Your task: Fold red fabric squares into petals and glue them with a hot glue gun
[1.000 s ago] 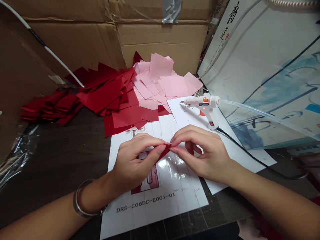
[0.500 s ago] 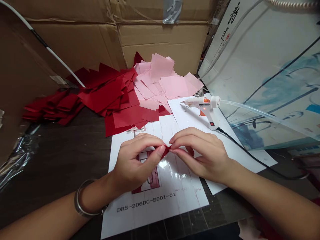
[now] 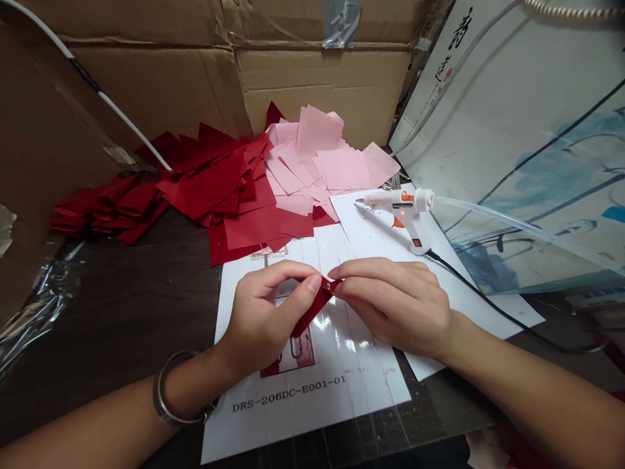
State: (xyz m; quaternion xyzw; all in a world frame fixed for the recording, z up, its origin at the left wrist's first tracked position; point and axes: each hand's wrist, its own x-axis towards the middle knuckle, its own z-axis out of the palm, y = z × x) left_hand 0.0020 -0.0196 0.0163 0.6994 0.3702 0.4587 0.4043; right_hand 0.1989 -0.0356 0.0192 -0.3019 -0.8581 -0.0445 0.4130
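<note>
A small folded red fabric piece (image 3: 312,312) is pinched between my two hands above a white printed sheet (image 3: 273,423). My left hand (image 3: 273,306) grips its upper edge between thumb and index finger. From the right, the fingertips of my right hand (image 3: 395,303) close on the same edge. Between the fingertips a bit of the fold glints, too small to name. Beyond my right hand a white glue gun (image 3: 410,208) rests on another white sheet (image 3: 371,228), its nozzle pointing left and a small light glowing on it.
Red fabric pieces (image 3: 209,185) and pink ones (image 3: 342,169) lie heaped at the back. Folded red pieces (image 3: 112,208) are stacked at the left. Cardboard (image 3: 322,91) walls the back; a painted panel (image 3: 527,163) stands right. The gun's black cord (image 3: 488,303) trails right.
The red piece now shows more of its face, hanging down between my hands. My right fingers have closed in and shifted slightly along its edge. The view has moved a little.
</note>
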